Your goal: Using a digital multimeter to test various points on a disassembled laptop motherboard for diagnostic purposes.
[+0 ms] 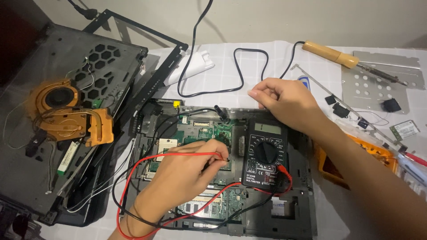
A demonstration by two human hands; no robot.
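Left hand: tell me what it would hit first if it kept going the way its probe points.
The left hand points its red probe rightward. First in line looks like the black multimeter, just beyond the tip on the circuit board; depth is unclear.

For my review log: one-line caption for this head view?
Left hand presses a red probe onto an opened laptop's motherboard; right hand rests above a black multimeter.

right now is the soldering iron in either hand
No, the soldering iron lies on the cloth at the top right, while the left hand holds a red probe and the right hand hovers apart from it.
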